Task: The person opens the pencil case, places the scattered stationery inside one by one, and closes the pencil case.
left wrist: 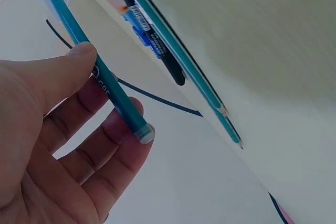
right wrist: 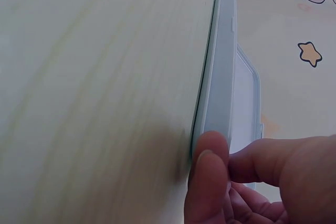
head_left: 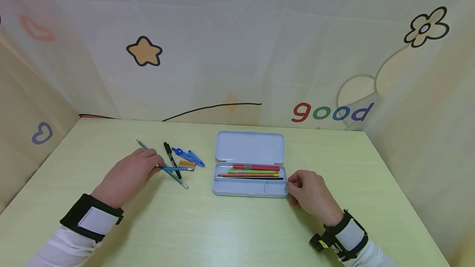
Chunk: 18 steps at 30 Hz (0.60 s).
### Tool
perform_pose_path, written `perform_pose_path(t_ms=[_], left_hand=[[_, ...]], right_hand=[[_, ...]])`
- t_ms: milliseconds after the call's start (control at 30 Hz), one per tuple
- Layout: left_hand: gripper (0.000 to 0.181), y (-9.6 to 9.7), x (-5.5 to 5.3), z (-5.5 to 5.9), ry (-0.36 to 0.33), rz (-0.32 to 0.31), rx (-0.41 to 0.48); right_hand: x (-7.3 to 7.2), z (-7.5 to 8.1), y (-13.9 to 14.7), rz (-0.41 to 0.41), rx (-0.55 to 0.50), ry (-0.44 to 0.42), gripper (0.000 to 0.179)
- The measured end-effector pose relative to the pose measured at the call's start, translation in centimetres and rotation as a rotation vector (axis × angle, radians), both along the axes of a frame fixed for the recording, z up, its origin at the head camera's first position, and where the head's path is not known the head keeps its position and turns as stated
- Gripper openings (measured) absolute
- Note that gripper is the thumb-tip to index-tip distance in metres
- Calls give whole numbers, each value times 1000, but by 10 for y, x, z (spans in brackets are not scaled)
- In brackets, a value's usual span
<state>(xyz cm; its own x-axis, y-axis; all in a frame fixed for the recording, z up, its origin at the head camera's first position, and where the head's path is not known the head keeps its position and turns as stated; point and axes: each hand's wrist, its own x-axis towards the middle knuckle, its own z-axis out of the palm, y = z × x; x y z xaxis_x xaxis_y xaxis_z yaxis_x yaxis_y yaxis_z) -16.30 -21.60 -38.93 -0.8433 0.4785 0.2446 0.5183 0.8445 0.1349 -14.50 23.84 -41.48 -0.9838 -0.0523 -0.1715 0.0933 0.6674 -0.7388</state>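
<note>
Left hand (head_left: 135, 171) pinches a slim teal pen (left wrist: 70, 19) with a clear end, held up near a black capped pen (head_left: 168, 148) and blue plastic compasses (head_left: 180, 151). Right hand (head_left: 313, 193) grips the right end of an open pale-grey plastic pencil case (head_left: 239, 186) lying on the pale wood-grain table (head_left: 222, 234).
</note>
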Motion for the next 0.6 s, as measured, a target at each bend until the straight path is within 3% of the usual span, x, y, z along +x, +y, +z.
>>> perform_pose_path(t_ms=[233,600], left_hand=[[19,10,0,5,68,-57,-37],[19,23,0,13,100,-68,4]], right_hand=[[0,0,0,-2,2,0,8],[0,0,0,-3,4,1,8]])
